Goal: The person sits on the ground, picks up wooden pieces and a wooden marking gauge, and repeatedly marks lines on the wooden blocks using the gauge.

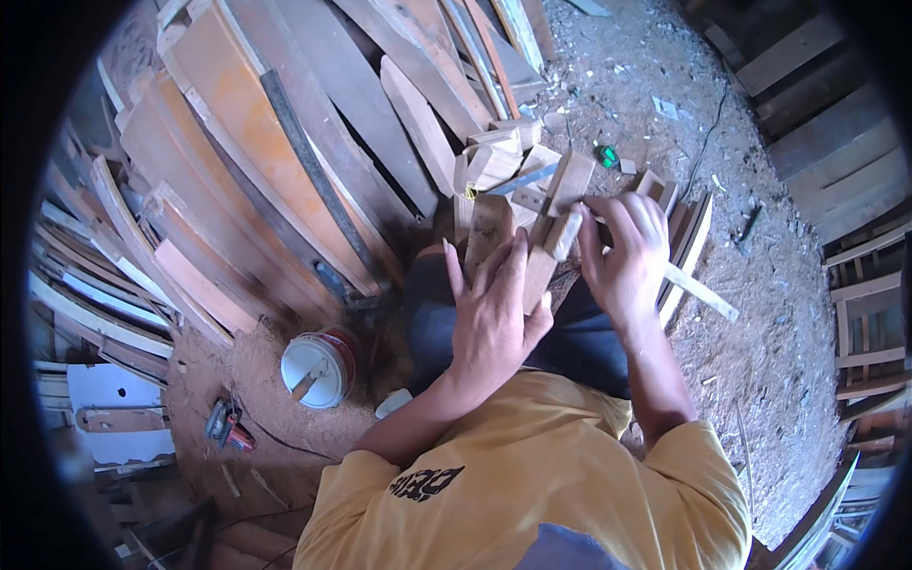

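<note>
My left hand (492, 309) lies on a block of wood (540, 277) above my lap. Its fingers run forward along the wood, and the thumb sits on the near side of it. My right hand (629, 252) is bent in a pinch, fingertips on a small pale piece (567, 236) that touches the wood. What this piece is, I cannot make out. Another upright wooden block (571, 180) rises just beyond my fingertips. A brown wooden piece (489, 226) stands beyond my left fingers. The right palm is turned away from view.
Long boards (228, 142) lean in rows at the left. Cut wood blocks (499, 161) lie ahead, near a small green object (606, 155). A white bucket (313, 370) and a red power tool (228, 425) with a cord are on the dusty floor. A thin wooden strip (701, 291) is at the right.
</note>
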The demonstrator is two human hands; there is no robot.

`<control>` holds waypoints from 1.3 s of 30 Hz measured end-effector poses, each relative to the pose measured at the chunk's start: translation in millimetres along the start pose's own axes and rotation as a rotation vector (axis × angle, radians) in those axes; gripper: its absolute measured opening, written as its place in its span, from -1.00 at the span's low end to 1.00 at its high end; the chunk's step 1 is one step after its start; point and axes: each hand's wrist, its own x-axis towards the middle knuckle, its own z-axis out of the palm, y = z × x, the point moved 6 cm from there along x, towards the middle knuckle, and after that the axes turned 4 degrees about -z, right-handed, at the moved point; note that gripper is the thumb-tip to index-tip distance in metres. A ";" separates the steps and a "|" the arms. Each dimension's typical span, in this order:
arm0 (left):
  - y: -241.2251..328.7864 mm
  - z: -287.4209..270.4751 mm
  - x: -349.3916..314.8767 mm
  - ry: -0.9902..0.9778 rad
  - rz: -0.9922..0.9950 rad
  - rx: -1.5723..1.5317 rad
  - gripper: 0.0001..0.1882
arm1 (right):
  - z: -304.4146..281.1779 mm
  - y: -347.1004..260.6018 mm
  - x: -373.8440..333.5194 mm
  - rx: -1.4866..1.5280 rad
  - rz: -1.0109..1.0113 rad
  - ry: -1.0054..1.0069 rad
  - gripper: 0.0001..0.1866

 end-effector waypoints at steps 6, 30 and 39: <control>-0.4 5.7 -4.3 -0.011 -0.064 -0.017 -0.25 | 3.4 -31.2 -114.6 0.842 0.459 0.040 -0.07; 2.5 32.5 29.9 -0.181 -0.302 -0.653 0.03 | -35.2 112.1 -203.3 0.693 1.302 0.066 -0.33; 17.5 129.2 103.1 -0.196 -0.213 -0.770 0.10 | -74.2 114.0 -192.5 0.694 1.143 0.129 -0.27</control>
